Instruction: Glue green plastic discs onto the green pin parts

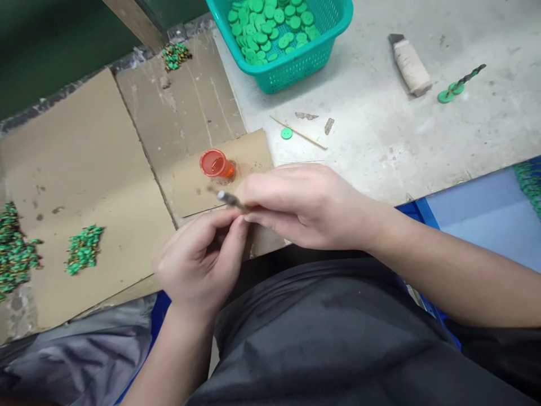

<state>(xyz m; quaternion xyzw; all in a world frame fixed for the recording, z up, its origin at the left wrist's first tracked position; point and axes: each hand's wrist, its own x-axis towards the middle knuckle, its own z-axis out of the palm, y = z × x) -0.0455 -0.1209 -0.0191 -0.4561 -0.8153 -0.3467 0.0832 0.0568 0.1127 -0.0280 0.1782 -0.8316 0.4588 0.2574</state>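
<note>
pass: concrete slab [380, 135] beyond right hand [308, 206] | block: teal basket [270, 70], red cup [216, 164]

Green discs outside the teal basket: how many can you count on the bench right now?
3. One green disc lies beside the wooden stick; two green discs sit on the dark twisted rod at far right. More could be hidden behind the hands.

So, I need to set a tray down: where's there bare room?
Bare concrete runs right of the stick, between the wrapped tool and the blue tray. Bare cardboard lies between the green pile and the orange cup. It's crowded at the left hand and right hand, which hold a rod.
</note>
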